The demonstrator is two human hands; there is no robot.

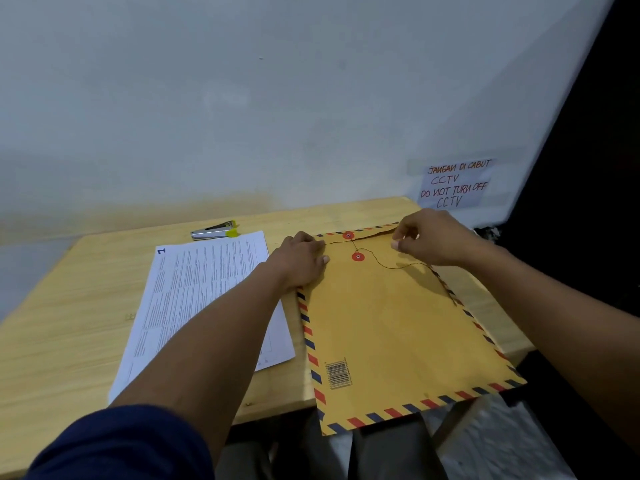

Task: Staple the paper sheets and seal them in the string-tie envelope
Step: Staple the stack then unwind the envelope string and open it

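Observation:
A brown string-tie envelope (391,327) with a red-and-blue striped border lies on the wooden table (79,306), its near end hanging over the front edge. Two red discs (358,257) sit near its far end, and a thin dark string (391,266) runs loosely from them to the right. My left hand (301,261) rests flat on the envelope's far left corner, fingertips on the string end. At the flap's right side my right hand (433,237) pinches the flap edge. Printed paper sheets (204,306) lie left of the envelope. A silver and yellow stapler (214,231) sits beyond them.
A white wall rises right behind the table, with a handwritten CCTV note (455,183) taped low on it at the right. A dark gap drops off to the right of the table. My knees show under the front edge.

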